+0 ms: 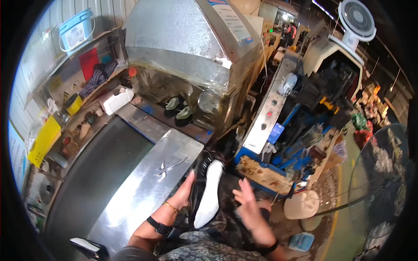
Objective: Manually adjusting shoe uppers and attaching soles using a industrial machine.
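Note:
A black shoe upper with a long white sole-shaped bottom [208,195] stands upright in front of me, its white face turned up and its narrower end nearer to me. My left hand [186,190] is at its left side, fingers stretched along the black edge; whether it presses on the shoe I cannot tell. To the right of the shoe, my right hand [248,204] is raised with its fingers apart and holds nothing. Metal pincers [163,168] lie on the shiny metal plate [130,195] to the left. Another black shoe with a white bottom [87,247] lies at the lower left.
Beyond the plate, a pair of shoes [178,108] sits before a metal-hooded machine [174,43]. A dark conveyor belt [100,165] runs along the left. On the right are a blue machine [265,174], a white jug [301,204] and a large fan [383,187].

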Demonstrator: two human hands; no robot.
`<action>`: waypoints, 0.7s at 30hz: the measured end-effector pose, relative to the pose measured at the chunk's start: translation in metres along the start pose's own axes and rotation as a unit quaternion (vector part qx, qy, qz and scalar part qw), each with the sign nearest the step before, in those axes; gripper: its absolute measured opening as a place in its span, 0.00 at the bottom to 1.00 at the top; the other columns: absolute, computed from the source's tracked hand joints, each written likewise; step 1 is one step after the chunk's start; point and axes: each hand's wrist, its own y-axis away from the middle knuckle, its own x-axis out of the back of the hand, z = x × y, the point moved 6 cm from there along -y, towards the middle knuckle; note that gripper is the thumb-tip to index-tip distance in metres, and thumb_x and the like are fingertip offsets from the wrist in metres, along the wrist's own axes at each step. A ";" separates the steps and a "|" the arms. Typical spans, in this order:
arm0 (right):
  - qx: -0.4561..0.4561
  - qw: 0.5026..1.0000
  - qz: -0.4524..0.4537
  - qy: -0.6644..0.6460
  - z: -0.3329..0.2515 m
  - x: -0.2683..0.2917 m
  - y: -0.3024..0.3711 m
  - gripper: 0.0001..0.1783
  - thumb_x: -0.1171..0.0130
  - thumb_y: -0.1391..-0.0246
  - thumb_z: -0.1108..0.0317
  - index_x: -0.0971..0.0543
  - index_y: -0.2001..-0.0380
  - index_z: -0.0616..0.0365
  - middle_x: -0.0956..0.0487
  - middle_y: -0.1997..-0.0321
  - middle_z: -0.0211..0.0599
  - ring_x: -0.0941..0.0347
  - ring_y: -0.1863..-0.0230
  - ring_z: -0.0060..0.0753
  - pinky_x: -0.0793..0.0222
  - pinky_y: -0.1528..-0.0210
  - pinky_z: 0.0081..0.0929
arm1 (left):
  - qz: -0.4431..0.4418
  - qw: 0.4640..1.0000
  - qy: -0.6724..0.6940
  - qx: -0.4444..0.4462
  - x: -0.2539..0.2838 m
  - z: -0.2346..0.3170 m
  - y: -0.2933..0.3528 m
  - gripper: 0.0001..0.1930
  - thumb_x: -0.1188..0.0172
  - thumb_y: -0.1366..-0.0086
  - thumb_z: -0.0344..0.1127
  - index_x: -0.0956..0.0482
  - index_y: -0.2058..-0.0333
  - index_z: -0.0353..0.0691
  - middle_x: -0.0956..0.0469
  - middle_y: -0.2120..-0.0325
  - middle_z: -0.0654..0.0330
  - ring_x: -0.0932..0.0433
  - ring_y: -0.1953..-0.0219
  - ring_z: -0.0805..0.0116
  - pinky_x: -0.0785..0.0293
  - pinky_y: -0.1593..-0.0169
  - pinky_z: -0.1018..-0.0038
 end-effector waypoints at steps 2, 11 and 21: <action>-0.121 0.953 -0.083 -0.266 0.015 0.003 -0.004 0.43 0.43 0.37 0.54 0.51 0.29 0.62 0.38 0.31 0.50 0.34 0.35 0.46 0.37 0.36 0.46 | -0.048 0.961 -0.273 -0.026 0.003 0.003 0.027 0.37 0.51 0.32 0.65 0.32 0.40 0.37 0.22 0.48 0.55 0.22 0.47 0.59 0.26 0.45 0.62; -0.366 0.901 -0.006 -0.232 0.081 0.006 0.068 0.29 0.41 0.44 0.69 0.30 0.39 0.67 0.22 0.44 0.39 0.26 0.46 0.27 0.33 0.43 0.26 | -0.044 0.737 -0.632 -0.234 -0.006 0.054 0.058 0.28 0.34 0.37 0.48 0.26 0.46 0.33 0.21 0.52 0.46 0.22 0.49 0.50 0.28 0.45 0.63; -0.001 0.982 0.176 -0.069 0.109 0.025 -0.249 0.31 0.34 0.44 0.63 0.29 0.40 0.64 0.24 0.42 0.46 0.27 0.43 0.36 0.35 0.39 0.29 | 0.135 0.656 -0.682 -0.292 0.090 0.098 -0.033 0.13 0.38 0.39 0.27 0.22 0.55 0.30 0.21 0.52 0.46 0.23 0.48 0.49 0.27 0.44 0.63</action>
